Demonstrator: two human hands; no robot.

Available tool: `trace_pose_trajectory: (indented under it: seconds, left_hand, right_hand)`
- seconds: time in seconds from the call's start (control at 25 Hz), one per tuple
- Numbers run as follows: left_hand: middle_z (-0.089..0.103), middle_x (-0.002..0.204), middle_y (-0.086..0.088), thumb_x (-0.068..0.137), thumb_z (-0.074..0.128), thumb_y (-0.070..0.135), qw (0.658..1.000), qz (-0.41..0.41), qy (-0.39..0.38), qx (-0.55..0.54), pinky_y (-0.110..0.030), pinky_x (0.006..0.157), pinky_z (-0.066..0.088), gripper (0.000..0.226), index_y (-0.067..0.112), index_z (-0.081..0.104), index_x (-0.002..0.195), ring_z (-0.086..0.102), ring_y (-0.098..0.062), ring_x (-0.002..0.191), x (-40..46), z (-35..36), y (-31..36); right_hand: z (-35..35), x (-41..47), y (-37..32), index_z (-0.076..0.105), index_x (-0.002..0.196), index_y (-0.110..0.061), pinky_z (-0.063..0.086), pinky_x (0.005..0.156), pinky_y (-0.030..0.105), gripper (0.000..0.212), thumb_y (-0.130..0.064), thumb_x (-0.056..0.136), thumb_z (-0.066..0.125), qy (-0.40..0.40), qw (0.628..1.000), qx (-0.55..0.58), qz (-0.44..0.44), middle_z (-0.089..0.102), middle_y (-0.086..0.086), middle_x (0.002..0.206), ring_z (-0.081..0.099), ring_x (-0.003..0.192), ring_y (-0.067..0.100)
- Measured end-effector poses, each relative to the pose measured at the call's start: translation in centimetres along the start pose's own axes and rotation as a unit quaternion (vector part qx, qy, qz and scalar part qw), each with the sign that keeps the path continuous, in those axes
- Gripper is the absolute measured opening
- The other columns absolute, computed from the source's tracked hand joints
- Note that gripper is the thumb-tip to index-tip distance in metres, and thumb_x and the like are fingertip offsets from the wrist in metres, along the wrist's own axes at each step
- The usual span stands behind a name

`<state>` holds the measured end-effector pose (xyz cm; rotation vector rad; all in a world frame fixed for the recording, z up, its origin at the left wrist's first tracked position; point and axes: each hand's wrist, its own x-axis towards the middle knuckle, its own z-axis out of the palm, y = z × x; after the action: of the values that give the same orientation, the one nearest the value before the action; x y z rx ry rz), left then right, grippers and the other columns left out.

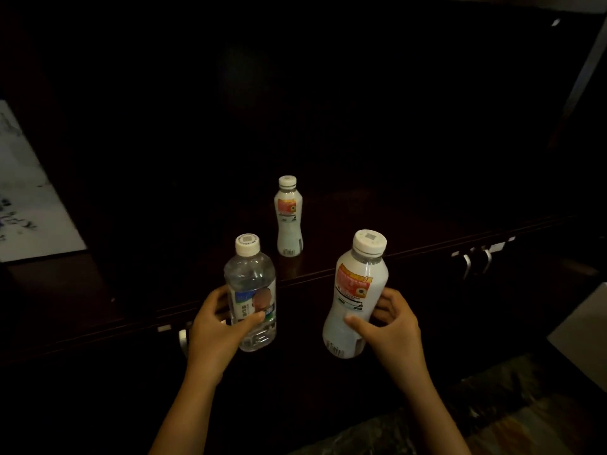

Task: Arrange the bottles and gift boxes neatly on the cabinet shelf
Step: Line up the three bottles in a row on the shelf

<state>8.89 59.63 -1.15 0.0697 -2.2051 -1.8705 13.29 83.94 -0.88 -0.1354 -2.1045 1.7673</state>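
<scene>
Dimly, left hand (215,326) gripping clear bottle (251,293), right hand (391,323) gripping white bottle (356,297); labels unreadable

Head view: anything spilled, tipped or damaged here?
Nothing stands out. One white bottle stands upright, capped, on the cabinet shelf. The left hand holds a clear water bottle, the right hand another white bottle, both capped.

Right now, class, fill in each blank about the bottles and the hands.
1. The left hand holds a ____ water bottle.
2. The right hand holds a ____ bottle with an orange label.
3. A third bottle stands ____ on the cabinet shelf.

Missing words: clear; white; upright
</scene>
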Motion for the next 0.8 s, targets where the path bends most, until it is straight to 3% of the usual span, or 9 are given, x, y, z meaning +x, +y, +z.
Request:
trace_pose_trajectory:
  seconds: [0.16, 0.28, 0.44, 0.8]
  left_hand:
    - [0.060, 0.104, 0.002, 0.064, 0.081, 0.012, 0.999, -0.006, 0.035, -0.002, -0.029, 0.074, 0.047, 0.059, 0.025, 0.053, 0.114, 0.058, -0.016, 0.094, 6.3, 1.3, -0.2]
    - [0.059, 0.106, 0.001, 0.064, 0.081, 0.013, 0.998, -0.001, 0.059, 0.008, -0.025, 0.070, 0.045, 0.059, 0.024, 0.053, 0.115, 0.058, -0.017, 0.094, 11.1, 2.4, 0.0]
    - [0.056, 0.110, 0.002, 0.064, 0.082, 0.012, 0.996, -0.010, 0.081, 0.022, -0.031, 0.077, 0.047, 0.066, 0.020, 0.050, 0.121, 0.056, -0.018, 0.099, 16.7, 4.0, -0.8]
    - [0.058, 0.109, 0.000, 0.062, 0.083, 0.009, 0.989, -0.046, 0.138, 0.023, -0.026, 0.073, 0.045, 0.066, 0.021, 0.052, 0.119, 0.056, -0.013, 0.091, 22.6, 6.2, -4.6]
  right_hand:
    - [0.9, 7.1, 0.3, 0.053, 0.111, -0.020, 0.054, 0.078, 0.027, 0.055, -0.019, 0.063, 0.080, -0.007, 1.000, 0.005, -0.008, 0.063, -0.005, 0.108, 0.061, 0.099, 0.009]
    - [2.1, 12.9, 0.7, 0.052, 0.110, -0.022, 0.052, 0.075, 0.023, 0.055, -0.019, 0.063, 0.080, -0.018, 1.000, -0.006, -0.018, 0.062, -0.007, 0.107, 0.060, 0.099, 0.008]
    - [4.0, 20.2, 1.9, 0.051, 0.113, -0.020, 0.045, 0.068, 0.013, 0.058, -0.018, 0.063, 0.080, -0.032, 0.999, -0.026, -0.035, 0.059, -0.008, 0.106, 0.056, 0.095, 0.004]
    - [7.4, 28.6, 6.3, 0.050, 0.113, -0.025, 0.041, 0.073, 0.014, 0.059, -0.018, 0.063, 0.080, -0.082, 0.994, -0.062, -0.034, 0.054, -0.013, 0.105, 0.052, 0.099, 0.007]
